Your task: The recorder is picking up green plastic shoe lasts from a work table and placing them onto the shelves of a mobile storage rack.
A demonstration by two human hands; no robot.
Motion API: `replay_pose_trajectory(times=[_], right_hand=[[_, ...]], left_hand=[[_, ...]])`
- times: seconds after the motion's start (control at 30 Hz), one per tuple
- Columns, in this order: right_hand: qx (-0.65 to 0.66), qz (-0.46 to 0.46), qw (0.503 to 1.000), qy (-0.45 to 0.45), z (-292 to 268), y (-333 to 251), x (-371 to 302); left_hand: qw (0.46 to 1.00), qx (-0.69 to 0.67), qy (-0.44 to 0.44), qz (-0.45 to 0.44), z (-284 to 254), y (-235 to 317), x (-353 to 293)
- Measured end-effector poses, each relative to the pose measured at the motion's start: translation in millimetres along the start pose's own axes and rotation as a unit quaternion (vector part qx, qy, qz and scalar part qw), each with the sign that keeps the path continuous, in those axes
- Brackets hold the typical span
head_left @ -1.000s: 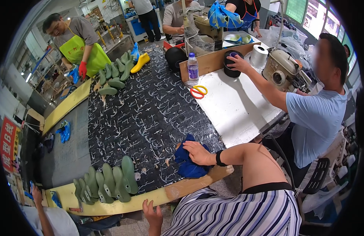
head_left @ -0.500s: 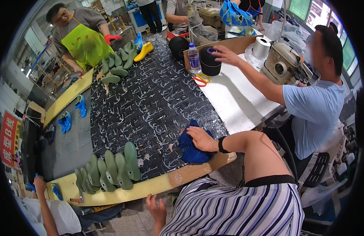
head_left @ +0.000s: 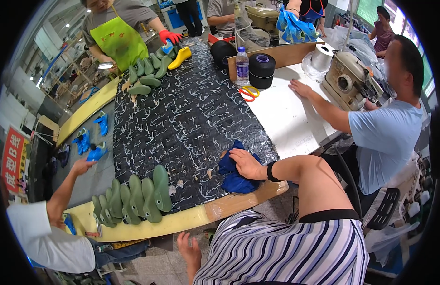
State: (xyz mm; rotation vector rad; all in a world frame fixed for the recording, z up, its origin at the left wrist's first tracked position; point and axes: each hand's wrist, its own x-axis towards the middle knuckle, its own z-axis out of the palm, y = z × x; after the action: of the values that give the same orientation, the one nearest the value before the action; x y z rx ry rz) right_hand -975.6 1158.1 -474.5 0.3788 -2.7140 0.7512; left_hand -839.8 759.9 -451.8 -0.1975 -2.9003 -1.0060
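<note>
My right hand (head_left: 248, 165), a black band round its wrist, lies over a crumpled dark blue cloth (head_left: 240, 184) at the table's near edge. Its fingers stretch across the cloth, pressing on it rather than visibly gripping it. Below the table edge hangs my left hand (head_left: 189, 248), its fingers apart and nothing in them. To the left of the cloth, several green shoe lasts (head_left: 148, 202) stand in a row along the yellow table edge (head_left: 172, 224).
More green lasts (head_left: 148, 71) and a yellow last (head_left: 180, 57) lie at the far end, by a person in a lime apron (head_left: 116, 40). At right are scissors (head_left: 249, 93), a black thread cone (head_left: 261, 71), a bottle (head_left: 242, 65) and a sewing machine (head_left: 346, 78). Another person (head_left: 63, 228) reaches in at left.
The person at left has reached forward with a blue shoe upper. The seated person's hand has left the thread cone for the white tabletop. My hands stay nearly still; the view has shifted slightly.
</note>
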Motion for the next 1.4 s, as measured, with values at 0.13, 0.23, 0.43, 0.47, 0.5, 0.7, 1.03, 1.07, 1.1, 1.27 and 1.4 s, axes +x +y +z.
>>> replay_pose_trajectory(times=[0.13, 0.23, 0.43, 0.47, 0.5, 0.7, 1.03, 1.07, 1.1, 1.27, 1.4], right_hand=[[0.007, -0.004, 1.0, -0.004, -1, -1, 1], [0.018, -0.02, 1.0, 0.008, 11, 6, 9], [-0.04, -0.104, 0.991, 0.076, 11, -48, 63], [0.002, -0.133, 0.991, 0.033, 4, -80, 78], [0.083, -0.148, 0.986, 0.001, 9, -95, 79], [0.214, -0.348, 0.893, -0.186, 33, -201, 62], [0.322, -0.484, 0.686, -0.436, 103, -384, -17], [0.339, -0.494, 0.658, -0.455, 108, -403, -35], [0.342, -0.54, 0.619, -0.457, 108, -422, -52], [0.36, -0.658, 0.497, -0.436, 128, -490, -136], [0.331, -0.683, 0.444, -0.476, 126, -546, -192]], left_hand=[[0.999, 0.007, 0.004, -0.052, -1, 9, -6], [0.997, -0.032, 0.075, 0.001, 8, -15, -17], [0.981, -0.04, 0.156, -0.111, -10, -6, -45], [0.974, -0.031, 0.18, -0.136, -10, -9, -61], [0.968, -0.02, 0.191, -0.163, -12, -5, -70], [0.966, -0.014, 0.214, -0.143, -27, -19, -93], [0.884, 0.218, 0.387, -0.145, -230, -21, -201], [0.87, 0.241, 0.403, -0.149, -251, -18, -231], [0.864, 0.254, 0.395, -0.181, -269, -9, -265], [0.803, 0.335, 0.355, -0.341, -342, 63, -458], [0.697, 0.429, 0.293, -0.495, -379, 159, -624]])
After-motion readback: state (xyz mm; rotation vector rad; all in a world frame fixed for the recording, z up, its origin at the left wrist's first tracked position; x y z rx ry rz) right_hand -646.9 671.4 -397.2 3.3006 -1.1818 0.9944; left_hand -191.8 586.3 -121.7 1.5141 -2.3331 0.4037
